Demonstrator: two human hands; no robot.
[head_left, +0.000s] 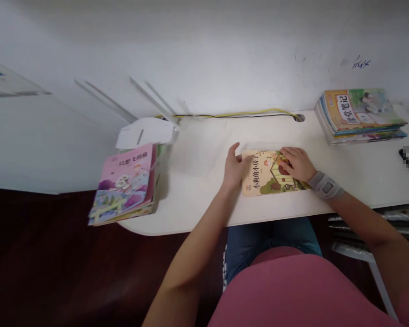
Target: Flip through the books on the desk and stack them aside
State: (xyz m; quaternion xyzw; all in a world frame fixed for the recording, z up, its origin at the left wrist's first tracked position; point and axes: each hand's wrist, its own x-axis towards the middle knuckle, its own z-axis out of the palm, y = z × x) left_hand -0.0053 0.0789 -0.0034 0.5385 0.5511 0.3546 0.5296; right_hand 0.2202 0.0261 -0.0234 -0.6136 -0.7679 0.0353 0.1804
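Left hand open against picture book; right hand flat, cover partly hidden

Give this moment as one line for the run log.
book: flat on desk | left hand: at edge | right hand: on cover

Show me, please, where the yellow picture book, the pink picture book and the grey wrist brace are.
Yellow paperback picture book [250, 181], head view: lower left of front cover.
Pink paperback picture book [122, 179], head view: middle of front cover.
Grey fabric wrist brace [325, 185], head view: middle of the brace.
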